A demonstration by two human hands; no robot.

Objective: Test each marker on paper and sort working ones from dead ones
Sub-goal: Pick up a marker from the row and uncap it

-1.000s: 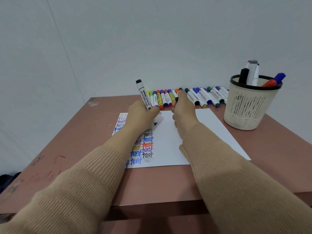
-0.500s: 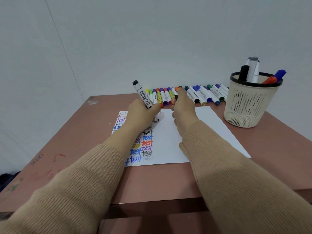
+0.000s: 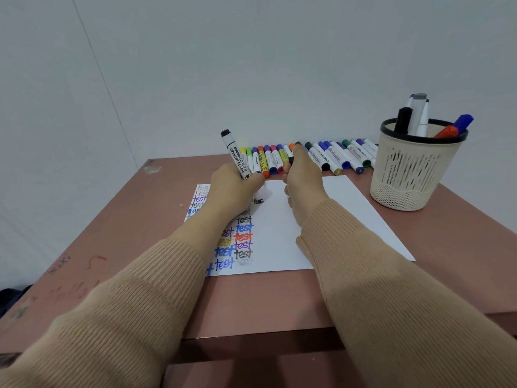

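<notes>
Left hand: grips whiteboard marker, tip on paper
Change: black "tes" has appeared, so it writes
Right hand: pinches a dark piece, probably the cap

The marker reads "WHITEBOARD MARKER"; the paper repeats "test".

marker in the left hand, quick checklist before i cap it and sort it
1. Marker gripped by the left hand: ok.
2. Ink shows: black "tes" on the paper: ok.
3. Word finished: not ok, last letter missing.
4. Tip on the paper: cannot tell, hand hides it.
5. Cap pinched in the right hand: ok, a dark piece that looks like it.
6. Cup upright, with room: ok.
</notes>
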